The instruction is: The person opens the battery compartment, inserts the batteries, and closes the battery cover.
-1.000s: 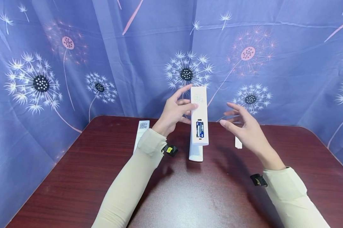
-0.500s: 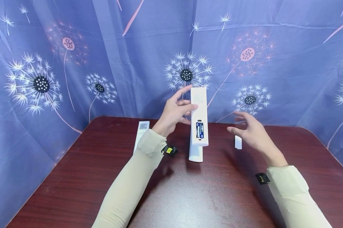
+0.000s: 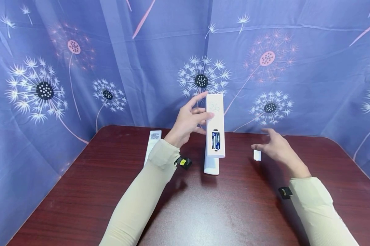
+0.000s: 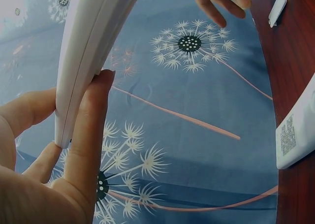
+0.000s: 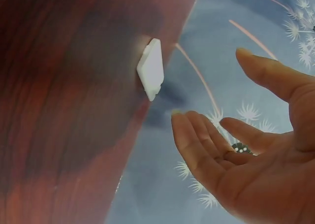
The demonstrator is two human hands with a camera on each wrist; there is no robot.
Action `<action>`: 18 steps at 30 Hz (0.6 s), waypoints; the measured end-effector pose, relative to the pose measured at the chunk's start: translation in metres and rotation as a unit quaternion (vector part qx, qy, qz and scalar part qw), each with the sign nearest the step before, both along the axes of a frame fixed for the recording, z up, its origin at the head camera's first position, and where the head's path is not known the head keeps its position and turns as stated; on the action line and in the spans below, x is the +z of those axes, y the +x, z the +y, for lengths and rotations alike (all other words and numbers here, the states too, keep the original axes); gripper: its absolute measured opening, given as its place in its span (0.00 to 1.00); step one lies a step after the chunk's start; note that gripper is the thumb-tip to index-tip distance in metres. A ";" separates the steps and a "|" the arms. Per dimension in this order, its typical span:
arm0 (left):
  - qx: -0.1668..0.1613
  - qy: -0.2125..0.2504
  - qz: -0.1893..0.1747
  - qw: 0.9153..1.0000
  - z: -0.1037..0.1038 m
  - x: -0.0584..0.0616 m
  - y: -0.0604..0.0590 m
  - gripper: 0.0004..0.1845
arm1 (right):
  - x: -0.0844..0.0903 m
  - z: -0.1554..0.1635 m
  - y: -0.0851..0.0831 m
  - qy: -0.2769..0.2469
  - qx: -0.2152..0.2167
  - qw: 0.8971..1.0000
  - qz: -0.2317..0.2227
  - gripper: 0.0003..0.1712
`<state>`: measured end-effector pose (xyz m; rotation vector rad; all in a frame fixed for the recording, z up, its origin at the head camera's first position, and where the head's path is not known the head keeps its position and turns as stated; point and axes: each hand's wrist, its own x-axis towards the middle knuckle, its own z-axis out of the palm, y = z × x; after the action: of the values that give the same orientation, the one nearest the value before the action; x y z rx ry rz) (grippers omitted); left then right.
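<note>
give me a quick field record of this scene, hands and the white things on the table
left hand: grips upright white remote, thumb on its side
remote: battery bay open, batteries showing
right hand: fingers relaxed, holds nothing, just above the small white cover
cover: lies flat on table
second remote: flat, behind the held one
third remote: flat, far left

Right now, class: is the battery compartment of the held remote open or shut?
Open. The remote in the left hand shows bare batteries; its small cover lies on the table.
</note>
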<state>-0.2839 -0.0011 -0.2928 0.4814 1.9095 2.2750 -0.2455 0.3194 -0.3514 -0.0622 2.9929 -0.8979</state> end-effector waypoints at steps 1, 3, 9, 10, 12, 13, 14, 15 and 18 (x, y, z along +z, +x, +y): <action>0.000 0.000 0.000 1.000 0.000 0.000 0.000 0.40 | -0.001 0.001 0.000 0.000 -0.001 1.000 -0.004 0.53; -0.001 0.000 0.000 1.000 0.000 0.000 0.000 0.40 | -0.003 0.002 -0.001 0.002 -0.002 1.000 -0.013 0.52; 0.001 0.000 0.000 1.000 0.000 0.000 0.000 0.40 | -0.012 0.004 -0.002 0.006 0.012 0.999 -0.032 0.51; 0.001 -0.001 0.000 1.000 0.000 0.000 0.000 0.40 | -0.013 0.004 -0.003 0.008 0.015 0.999 -0.036 0.52; 0.001 -0.001 0.001 1.000 0.000 0.000 0.000 0.40 | -0.016 0.005 -0.003 0.006 0.019 0.999 -0.046 0.53; 0.001 -0.001 0.001 1.000 0.000 0.001 0.000 0.40 | -0.018 0.005 -0.004 0.007 0.021 0.999 -0.049 0.53; 0.001 -0.001 0.001 1.000 0.000 0.001 0.000 0.40 | -0.019 0.005 -0.004 0.008 0.023 0.998 -0.053 0.54; 0.001 -0.001 0.000 1.000 0.000 0.001 0.000 0.40 | -0.020 0.006 -0.004 0.006 0.024 0.998 -0.057 0.54; 0.001 -0.002 -0.001 1.000 0.000 0.001 0.001 0.39 | -0.023 0.007 -0.004 -0.009 0.028 0.997 -0.065 0.51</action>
<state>-0.2833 -0.0010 -0.2922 0.4776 1.9133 2.2721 -0.2500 0.3260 -0.3742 -0.0851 2.8485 -0.8883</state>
